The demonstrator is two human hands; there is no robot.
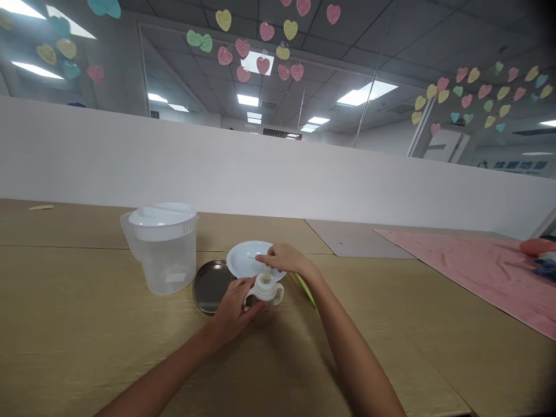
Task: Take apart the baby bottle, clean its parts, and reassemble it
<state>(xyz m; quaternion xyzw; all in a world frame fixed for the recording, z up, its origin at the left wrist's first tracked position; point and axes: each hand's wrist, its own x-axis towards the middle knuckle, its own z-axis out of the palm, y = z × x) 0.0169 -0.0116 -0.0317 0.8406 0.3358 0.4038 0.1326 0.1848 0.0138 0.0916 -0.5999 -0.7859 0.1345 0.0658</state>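
Observation:
A baby bottle with a white collar, a clear teat and two side handles stands upright on the table in front of me. My left hand is wrapped round its left side and handle. Just above the teat, my right hand reaches over with its index finger stretched out to the left. The other fingers are partly hidden, and I cannot tell whether they touch the teat. Behind the bottle lies a white plate, partly covered by my right hand. A round dark metal tray sits left of it.
A lidded clear plastic pitcher stands at the left. A thin green item lies beside my right forearm. Pink cloth covers the right side, with an orange and blue object at its edge. A white partition rises behind the table.

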